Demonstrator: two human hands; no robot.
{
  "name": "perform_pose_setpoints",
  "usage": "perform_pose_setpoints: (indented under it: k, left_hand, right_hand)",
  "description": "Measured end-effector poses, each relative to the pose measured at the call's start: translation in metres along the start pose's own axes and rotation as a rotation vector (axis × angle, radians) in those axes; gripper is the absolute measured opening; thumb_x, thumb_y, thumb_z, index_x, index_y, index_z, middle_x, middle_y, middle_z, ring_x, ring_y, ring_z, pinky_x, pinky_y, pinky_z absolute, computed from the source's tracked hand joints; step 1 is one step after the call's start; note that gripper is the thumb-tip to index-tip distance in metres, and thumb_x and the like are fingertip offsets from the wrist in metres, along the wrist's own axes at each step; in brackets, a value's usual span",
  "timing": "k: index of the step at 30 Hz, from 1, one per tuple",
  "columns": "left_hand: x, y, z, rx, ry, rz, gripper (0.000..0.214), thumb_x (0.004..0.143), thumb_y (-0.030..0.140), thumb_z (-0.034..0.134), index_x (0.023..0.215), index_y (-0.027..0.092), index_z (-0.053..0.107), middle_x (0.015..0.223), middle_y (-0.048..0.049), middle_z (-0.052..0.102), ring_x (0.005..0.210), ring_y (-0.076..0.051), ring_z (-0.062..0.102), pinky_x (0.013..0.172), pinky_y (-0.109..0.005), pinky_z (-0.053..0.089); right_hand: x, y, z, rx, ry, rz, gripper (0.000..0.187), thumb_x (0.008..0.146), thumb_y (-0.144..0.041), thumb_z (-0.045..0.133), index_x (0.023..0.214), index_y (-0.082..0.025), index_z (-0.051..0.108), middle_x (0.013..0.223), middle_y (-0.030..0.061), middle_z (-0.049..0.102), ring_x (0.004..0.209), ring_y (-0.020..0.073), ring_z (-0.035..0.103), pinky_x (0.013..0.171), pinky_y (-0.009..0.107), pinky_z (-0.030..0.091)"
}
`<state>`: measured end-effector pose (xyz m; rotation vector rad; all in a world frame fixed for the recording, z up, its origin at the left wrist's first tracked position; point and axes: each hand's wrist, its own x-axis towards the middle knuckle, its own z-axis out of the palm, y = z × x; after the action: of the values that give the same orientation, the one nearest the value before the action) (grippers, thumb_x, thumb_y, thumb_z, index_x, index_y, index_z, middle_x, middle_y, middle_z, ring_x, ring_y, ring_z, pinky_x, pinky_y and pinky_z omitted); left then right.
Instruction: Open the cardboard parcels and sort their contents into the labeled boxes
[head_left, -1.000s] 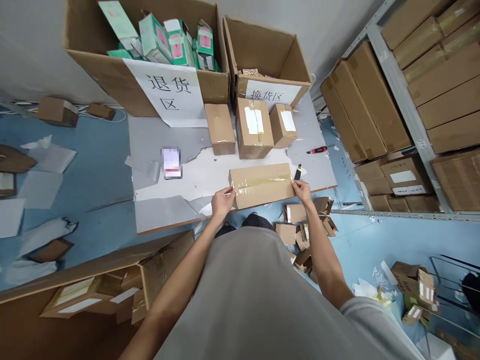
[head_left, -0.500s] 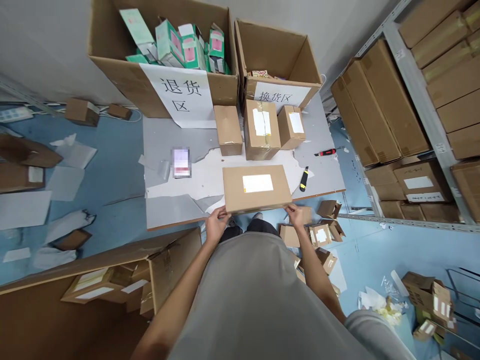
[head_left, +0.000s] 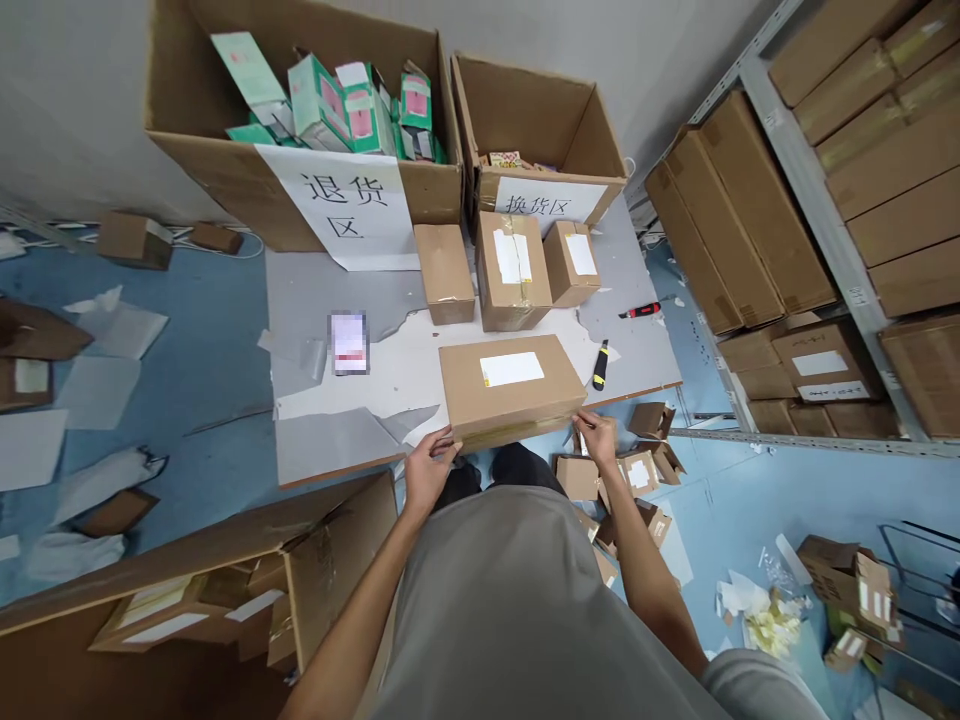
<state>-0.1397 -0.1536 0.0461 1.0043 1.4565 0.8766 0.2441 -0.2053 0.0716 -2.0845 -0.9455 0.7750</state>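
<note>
The left hand [head_left: 427, 472] and right hand [head_left: 598, 438] pinch the near corners of a cardboard box [head_left: 469, 398], white label [head_left: 512, 369] up, at the near edge of the surface [head_left: 649, 350], by a black-and-yellow box cutter [head_left: 601, 366]

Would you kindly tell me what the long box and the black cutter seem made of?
Long box: matte cardboard, by its plain brown faces and straight creased edges. Black cutter: probably smooth plastic, by its yellow accents and solid dark body.
</note>
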Motion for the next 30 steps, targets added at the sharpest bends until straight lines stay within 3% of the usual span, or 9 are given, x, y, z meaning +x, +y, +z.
perform_pose_setpoints:
  k: [5, 10, 17, 20, 21, 23, 26, 28, 30]
  left_hand:
    - [0.015, 0.032, 0.009, 0.069, 0.050, 0.093, 0.055, 0.093, 0.065, 0.078, 0.122, 0.019, 0.086, 0.131, -0.0157, 0.086, 0.112, -0.033, 0.086, 0.108, -0.049, 0.069]
    - [0.043, 0.043, 0.013, 0.136, 0.057, -0.022, 0.062, 0.086, 0.072, 0.077, 0.116, 0.018, 0.087, 0.122, -0.0177, 0.089, 0.111, -0.037, 0.086, 0.108, -0.054, 0.069]
    - [0.080, 0.064, 0.015, 0.231, 0.025, -0.117, 0.079, 0.079, 0.090, 0.076, 0.113, 0.020, 0.086, 0.114, -0.0164, 0.090, 0.110, -0.039, 0.087, 0.106, -0.053, 0.070]
    - [0.133, 0.093, 0.008, 0.336, -0.050, -0.171, 0.088, 0.077, 0.096, 0.073, 0.114, 0.017, 0.085, 0.115, -0.0193, 0.089, 0.117, -0.042, 0.085, 0.111, -0.054, 0.067]
    - [0.157, 0.104, 0.006, 0.391, 0.015, -0.163, 0.090, 0.078, 0.094, 0.075, 0.122, 0.016, 0.084, 0.120, -0.0216, 0.087, 0.124, -0.043, 0.083, 0.115, -0.055, 0.065]
    - [0.210, 0.128, 0.003, 0.408, 0.160, -0.148, 0.098, 0.084, 0.086, 0.079, 0.149, 0.012, 0.072, 0.151, -0.0286, 0.076, 0.143, -0.042, 0.074, 0.122, -0.053, 0.060]
    - [0.278, 0.152, 0.011, 0.296, 0.174, -0.234, 0.111, 0.088, 0.076, 0.086, 0.173, 0.014, 0.049, 0.177, -0.0332, 0.051, 0.166, -0.043, 0.054, 0.127, -0.056, 0.055]
    - [0.304, 0.156, 0.022, 0.219, 0.109, -0.311, 0.112, 0.085, 0.071, 0.093, 0.174, 0.020, 0.048, 0.174, -0.0312, 0.054, 0.164, -0.043, 0.056, 0.125, -0.060, 0.057]
    - [0.314, 0.153, 0.037, 0.128, 0.025, -0.338, 0.103, 0.084, 0.067, 0.096, 0.168, 0.024, 0.055, 0.164, -0.0257, 0.065, 0.152, -0.040, 0.066, 0.120, -0.060, 0.061]
  right_hand:
    - [0.024, -0.023, -0.024, 0.022, -0.028, -0.112, 0.062, 0.087, -0.079, 0.079, 0.100, -0.020, 0.095, 0.111, 0.0171, 0.089, 0.106, 0.0359, 0.081, 0.103, 0.051, 0.064]
    - [0.049, -0.040, -0.017, 0.008, -0.071, -0.133, 0.071, 0.088, -0.088, 0.074, 0.095, -0.020, 0.095, 0.098, 0.0152, 0.088, 0.095, 0.0343, 0.082, 0.094, 0.049, 0.066]
    - [0.104, -0.042, -0.020, 0.050, -0.202, -0.117, 0.062, 0.090, -0.082, 0.076, 0.096, -0.022, 0.094, 0.103, 0.0159, 0.090, 0.099, 0.0367, 0.085, 0.096, 0.050, 0.069]
    - [0.163, -0.041, -0.028, 0.075, -0.234, -0.070, 0.068, 0.087, -0.084, 0.077, 0.106, -0.020, 0.092, 0.108, 0.0176, 0.090, 0.103, 0.0376, 0.086, 0.099, 0.052, 0.070]
    - [0.189, -0.043, -0.029, 0.086, -0.198, -0.053, 0.074, 0.085, -0.084, 0.079, 0.117, -0.019, 0.091, 0.116, 0.0198, 0.089, 0.108, 0.0385, 0.085, 0.102, 0.053, 0.069]
    - [0.244, -0.050, -0.026, 0.117, -0.091, 0.001, 0.094, 0.078, -0.083, 0.086, 0.143, -0.015, 0.081, 0.141, 0.0258, 0.081, 0.127, 0.0408, 0.080, 0.110, 0.055, 0.067]
    - [0.322, -0.070, -0.010, 0.183, -0.045, 0.157, 0.119, 0.075, -0.073, 0.092, 0.172, -0.015, 0.056, 0.169, 0.0288, 0.062, 0.151, 0.0406, 0.068, 0.126, 0.054, 0.058]
    - [0.358, -0.083, 0.005, 0.242, -0.109, 0.222, 0.118, 0.079, -0.068, 0.092, 0.177, -0.018, 0.049, 0.174, 0.0255, 0.059, 0.153, 0.0376, 0.067, 0.125, 0.051, 0.059]
    - [0.377, -0.093, 0.021, 0.320, -0.204, 0.220, 0.106, 0.082, -0.065, 0.091, 0.172, -0.022, 0.056, 0.169, 0.0210, 0.066, 0.145, 0.0346, 0.073, 0.118, 0.046, 0.064]
